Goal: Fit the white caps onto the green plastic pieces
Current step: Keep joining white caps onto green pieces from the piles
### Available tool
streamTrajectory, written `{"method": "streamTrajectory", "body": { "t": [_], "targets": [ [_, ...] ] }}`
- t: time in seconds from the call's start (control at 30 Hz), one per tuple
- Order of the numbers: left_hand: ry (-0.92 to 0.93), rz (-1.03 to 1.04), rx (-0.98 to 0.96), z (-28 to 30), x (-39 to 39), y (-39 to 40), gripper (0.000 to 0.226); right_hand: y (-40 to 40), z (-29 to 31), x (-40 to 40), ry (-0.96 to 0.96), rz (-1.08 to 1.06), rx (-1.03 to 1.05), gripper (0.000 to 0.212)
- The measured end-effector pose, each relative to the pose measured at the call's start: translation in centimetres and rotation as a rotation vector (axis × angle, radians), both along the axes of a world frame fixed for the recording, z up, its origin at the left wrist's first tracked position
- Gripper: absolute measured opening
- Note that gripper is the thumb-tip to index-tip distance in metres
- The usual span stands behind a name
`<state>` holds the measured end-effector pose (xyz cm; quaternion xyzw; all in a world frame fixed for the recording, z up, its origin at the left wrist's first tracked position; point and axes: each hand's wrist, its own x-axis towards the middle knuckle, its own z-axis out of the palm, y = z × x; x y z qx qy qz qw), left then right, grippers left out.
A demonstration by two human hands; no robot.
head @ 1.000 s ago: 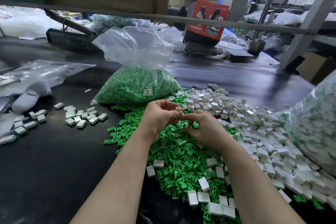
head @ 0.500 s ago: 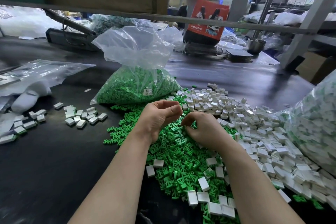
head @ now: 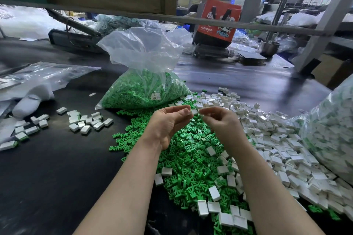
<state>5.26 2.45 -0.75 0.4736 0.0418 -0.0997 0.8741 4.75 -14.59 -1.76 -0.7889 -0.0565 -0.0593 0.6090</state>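
Over green pieces [head: 183, 160], both hands [head: 194, 122] pinch one white cap [head: 194, 111].

My left hand [head: 168, 124] and right hand [head: 221, 122] are raised above the green pieces [head: 191, 158], fingertips together, pinching one white cap [head: 194, 111] between them. Loose white caps [head: 277, 139]: heaped right of the green pieces. Clear bag of green pieces [head: 145, 89]: just behind the heap, mouth open. Small group of capped pieces [head: 87, 121]: left of the heap, on the black table [head: 47, 177]. Second bag [head: 332, 133]: far right of the heap.
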Motion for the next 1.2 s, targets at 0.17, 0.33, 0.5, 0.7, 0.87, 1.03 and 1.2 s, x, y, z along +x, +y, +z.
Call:
{"method": "streamTrajectory", "body": {
  "t": [0.17, 0.33, 0.5, 0.7, 0.87, 1.03, 1.2],
  "targets": [
    [-0.023, -0.067, -0.043, -0.1, -0.3, -0.9, 0.034, -0.4, 1.0, -0.1, 0.119, 0.065, 0.52, 0.019],
    [-0.059, -0.095, 0.027, -0.1, -0.3, -1.5, 0.032, 0.0, 1.2, -0.3, 0.097, 0.093, 0.482, 0.021],
    [-0.069, -0.034, 0.07, -0.1, -0.5, -1.4, 0.028, 0.1, 1.0, -0.5, 0.013, 0.047, 0.276, 0.013],
    [-0.024, -0.01, 0.025, 0.0, -0.5, -1.3, 0.015, -0.2, 0.9, -0.2, 0.096, -0.009, 0.524, 0.007],
    [-0.065, -0.02, 0.069, 0.1, -0.6, -1.5, 0.021, -0.1, 1.1, -0.3, 0.091, 0.012, 0.528, 0.014],
    [-0.094, -0.02, 0.083, 0.0, -0.6, -1.5, 0.034, -0.1, 0.9, -0.2, 0.072, 0.008, 0.459, 0.014],
    [-0.122, -0.021, 0.13, -0.1, -0.5, -1.3, 0.028, -0.2, 0.6, -0.2, 0.023, -0.012, 0.37, 0.008]
  ]
}}
